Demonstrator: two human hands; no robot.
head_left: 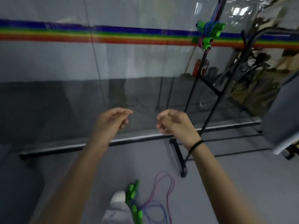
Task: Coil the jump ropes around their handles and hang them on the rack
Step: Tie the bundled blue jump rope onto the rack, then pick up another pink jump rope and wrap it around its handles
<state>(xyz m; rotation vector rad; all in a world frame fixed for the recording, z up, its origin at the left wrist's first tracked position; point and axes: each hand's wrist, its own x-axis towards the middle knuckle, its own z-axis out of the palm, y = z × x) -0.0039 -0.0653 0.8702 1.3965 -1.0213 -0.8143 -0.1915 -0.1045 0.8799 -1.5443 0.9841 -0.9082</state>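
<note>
Coiled jump ropes (208,32) with green handles and blue and pink cords hang high on the black rack (208,110) at upper right. More loose jump ropes (145,202) with green handles lie on the grey floor below, between my forearms. My left hand (113,119) and my right hand (173,122) are raised side by side in front of me, well below the hung ropes and left of the rack's upright. Both hands hold nothing; their fingers are loosely curled.
A clear plastic curtain with a rainbow stripe (113,35) hangs straight ahead, weighted by a metal bar (97,143) along the floor. The rack's black foot (179,157) reaches toward me. A grey panel (281,120) stands at right. A light shoe (119,198) is by the loose ropes.
</note>
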